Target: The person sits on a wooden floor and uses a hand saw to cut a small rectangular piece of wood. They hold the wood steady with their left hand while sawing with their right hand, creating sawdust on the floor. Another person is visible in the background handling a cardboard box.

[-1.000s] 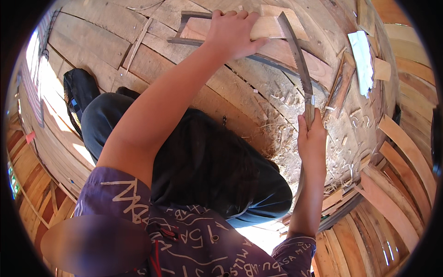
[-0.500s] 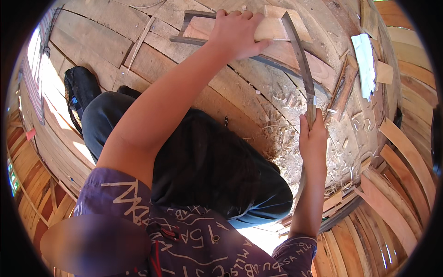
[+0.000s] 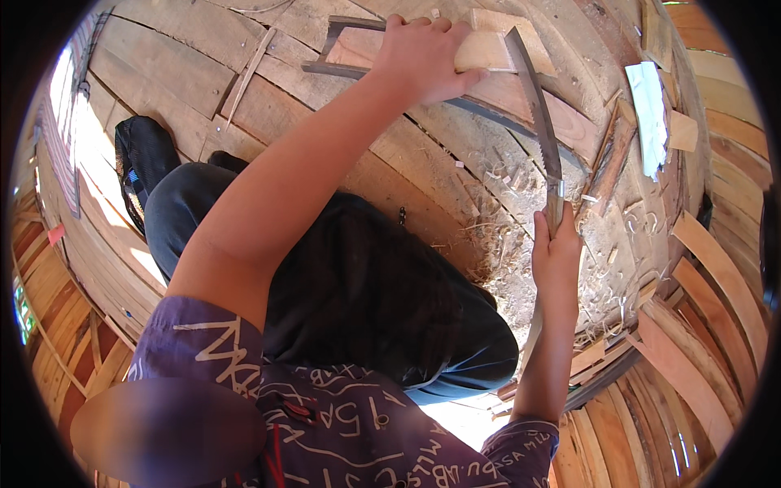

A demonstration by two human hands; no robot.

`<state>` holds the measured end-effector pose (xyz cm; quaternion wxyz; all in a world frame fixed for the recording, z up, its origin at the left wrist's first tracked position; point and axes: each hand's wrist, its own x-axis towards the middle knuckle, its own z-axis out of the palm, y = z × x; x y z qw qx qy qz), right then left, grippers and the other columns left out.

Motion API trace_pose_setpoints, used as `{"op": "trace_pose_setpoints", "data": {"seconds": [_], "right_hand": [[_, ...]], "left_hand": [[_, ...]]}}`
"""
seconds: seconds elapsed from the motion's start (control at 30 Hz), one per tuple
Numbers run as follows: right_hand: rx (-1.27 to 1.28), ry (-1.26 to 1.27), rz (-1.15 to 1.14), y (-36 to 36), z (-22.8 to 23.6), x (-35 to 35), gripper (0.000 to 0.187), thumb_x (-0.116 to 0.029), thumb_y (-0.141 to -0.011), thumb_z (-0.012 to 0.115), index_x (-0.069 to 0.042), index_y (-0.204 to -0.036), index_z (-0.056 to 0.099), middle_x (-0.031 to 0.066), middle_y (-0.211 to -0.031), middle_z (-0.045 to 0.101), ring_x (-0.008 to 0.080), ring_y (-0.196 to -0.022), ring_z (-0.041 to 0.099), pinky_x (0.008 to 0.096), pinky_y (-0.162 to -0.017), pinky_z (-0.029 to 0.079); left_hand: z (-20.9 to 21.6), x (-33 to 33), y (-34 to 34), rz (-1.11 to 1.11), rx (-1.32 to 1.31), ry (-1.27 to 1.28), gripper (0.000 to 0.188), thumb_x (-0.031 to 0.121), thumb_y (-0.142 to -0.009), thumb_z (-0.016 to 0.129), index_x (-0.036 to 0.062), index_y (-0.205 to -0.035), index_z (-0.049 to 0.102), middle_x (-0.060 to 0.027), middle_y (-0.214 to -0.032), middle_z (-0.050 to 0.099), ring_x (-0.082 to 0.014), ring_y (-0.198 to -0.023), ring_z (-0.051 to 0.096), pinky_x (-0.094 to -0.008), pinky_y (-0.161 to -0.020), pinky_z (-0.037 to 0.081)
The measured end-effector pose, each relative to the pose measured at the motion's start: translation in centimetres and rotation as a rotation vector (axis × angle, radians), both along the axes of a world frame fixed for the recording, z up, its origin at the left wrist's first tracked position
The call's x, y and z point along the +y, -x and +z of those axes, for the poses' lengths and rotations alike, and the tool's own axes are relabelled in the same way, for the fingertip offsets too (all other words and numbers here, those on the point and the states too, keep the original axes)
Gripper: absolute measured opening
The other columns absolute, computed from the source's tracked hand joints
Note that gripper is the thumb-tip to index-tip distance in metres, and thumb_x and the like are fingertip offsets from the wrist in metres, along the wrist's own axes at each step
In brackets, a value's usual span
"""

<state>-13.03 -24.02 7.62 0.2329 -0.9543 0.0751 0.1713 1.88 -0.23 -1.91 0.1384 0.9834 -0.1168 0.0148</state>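
Nearest, the right hand (image 3: 556,252) is clamped round the handle of a hand saw (image 3: 537,106), its blade rising away over shavings (thick on the plank floor (image 3: 423,154)). Farther off, the left hand (image 3: 423,53) presses flat, fingers wrapped, on a pale wood block (image 3: 488,49) touching the blade's tip.

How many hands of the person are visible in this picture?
2. The left hand presses the wooden block at the top; the right hand grips the saw handle lower right.
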Motion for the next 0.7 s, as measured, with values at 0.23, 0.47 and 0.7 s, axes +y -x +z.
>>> {"op": "trace_pose_setpoints", "data": {"seconds": [0.23, 0.47, 0.7], "right_hand": [[-0.092, -0.095, 0.020, -4.6, -3.4, 2.1, 0.022, -0.018, -0.097, 0.054, -0.001, -0.110, 0.049, 0.0273, -0.080, 0.063, 0.0472, -0.076, 0.063, 0.0518, -0.063, 0.047], [-0.023, -0.052, -0.021, 0.1, -0.7, 0.2, 0.021, -0.016, -0.096, 0.055, -0.001, -0.110, 0.050, 0.0264, -0.074, 0.062, 0.0464, -0.073, 0.063, 0.0515, -0.059, 0.046], [-0.120, -0.107, 0.008, -2.4, -3.8, 1.1, 0.022, -0.017, -0.095, 0.056, -0.001, -0.110, 0.050, 0.0276, -0.074, 0.062, 0.0472, -0.073, 0.063, 0.0518, -0.059, 0.047]], "left_hand": [[-0.6, -0.3, 0.2, -0.030, -0.059, 0.028, 0.061, 0.059, -0.084, 0.057, 0.0134, -0.124, 0.057, -0.0080, -0.110, 0.067, -0.0254, -0.103, 0.063, -0.0491, -0.091, 0.038], [0.2, -0.1, 0.0, -0.003, 0.003, -0.024, 0.061, 0.059, -0.084, 0.057, 0.0137, -0.125, 0.057, -0.0084, -0.111, 0.067, -0.0256, -0.103, 0.063, -0.0484, -0.091, 0.039], [-0.1, -0.1, 0.1, -0.031, 0.003, -0.021, 0.064, 0.061, -0.084, 0.056, 0.0143, -0.128, 0.055, -0.0082, -0.113, 0.066, -0.0249, -0.104, 0.063, -0.0484, -0.090, 0.039]]}}
